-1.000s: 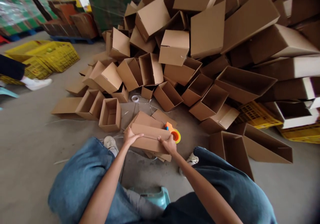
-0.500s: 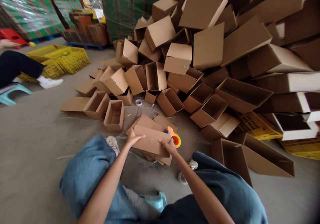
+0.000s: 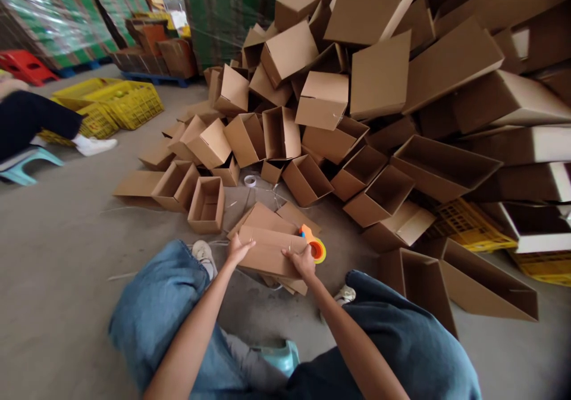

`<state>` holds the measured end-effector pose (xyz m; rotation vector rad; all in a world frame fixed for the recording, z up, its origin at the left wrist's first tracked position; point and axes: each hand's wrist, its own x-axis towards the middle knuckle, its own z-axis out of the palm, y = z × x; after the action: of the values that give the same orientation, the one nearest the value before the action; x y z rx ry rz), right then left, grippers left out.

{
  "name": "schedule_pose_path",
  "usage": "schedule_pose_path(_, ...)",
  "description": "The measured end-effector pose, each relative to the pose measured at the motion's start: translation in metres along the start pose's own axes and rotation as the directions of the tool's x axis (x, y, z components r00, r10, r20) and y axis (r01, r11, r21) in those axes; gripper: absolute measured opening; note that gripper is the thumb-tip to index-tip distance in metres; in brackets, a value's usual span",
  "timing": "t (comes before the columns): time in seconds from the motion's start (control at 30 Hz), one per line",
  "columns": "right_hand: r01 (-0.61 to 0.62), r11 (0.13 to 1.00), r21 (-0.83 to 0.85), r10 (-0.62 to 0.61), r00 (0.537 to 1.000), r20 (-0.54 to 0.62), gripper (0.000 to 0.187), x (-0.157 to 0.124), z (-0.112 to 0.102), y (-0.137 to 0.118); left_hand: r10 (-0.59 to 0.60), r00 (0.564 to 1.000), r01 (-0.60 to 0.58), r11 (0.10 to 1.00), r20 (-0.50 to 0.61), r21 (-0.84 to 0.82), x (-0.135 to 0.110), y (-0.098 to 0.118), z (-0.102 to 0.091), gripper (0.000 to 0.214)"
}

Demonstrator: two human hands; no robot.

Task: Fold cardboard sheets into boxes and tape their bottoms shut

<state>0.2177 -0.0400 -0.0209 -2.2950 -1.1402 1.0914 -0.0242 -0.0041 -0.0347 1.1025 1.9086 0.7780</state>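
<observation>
Between my hands is a folded brown cardboard box, its broad face turned up toward me. My left hand grips its left end, thumb on top and the other fingers mostly hidden. At the right end my right hand is closed on the edge, thumb on the face. Just beyond that hand lies an orange tape dispenser with a yellow-edged roll. Flat cardboard pieces lie on the floor beneath and behind the held box.
A large heap of open cardboard boxes rises ahead and to the right. A white tape roll lies before it. Yellow crates and a seated person's leg are at the left. A light-blue stool stands beneath me.
The view has shifted slightly, moving the scene a little to the right. Both hands keep their hold on the folded cardboard box, with hardly any other movement.
</observation>
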Motion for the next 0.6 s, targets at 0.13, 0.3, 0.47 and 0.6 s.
schedule_pose_path(0.13,0.062,0.996,0.069,-0.063,0.998,0.012,0.085,0.012,-0.003,0.007,0.083,0.990,-0.063,0.982,0.113,-0.177,0.000,0.002,-0.011,0.060)
schedule_pose_path(0.3,0.169,0.898,0.407,-0.258,0.950,0.177,0.081,0.032,-0.013,0.032,0.161,0.918,0.002,0.912,0.362,-0.411,0.003,-0.006,-0.033,0.060)
schedule_pose_path(0.47,0.193,0.799,0.569,-0.349,0.920,0.178,0.081,0.036,-0.008,0.051,0.164,0.934,-0.036,0.926,0.316,-0.375,0.006,-0.012,-0.031,0.059)
schedule_pose_path(0.6,0.219,0.868,0.445,-0.284,0.955,0.084,0.079,0.035,-0.003,0.056,0.161,0.942,-0.045,0.931,0.294,-0.363,0.008,-0.010,-0.026,0.059)
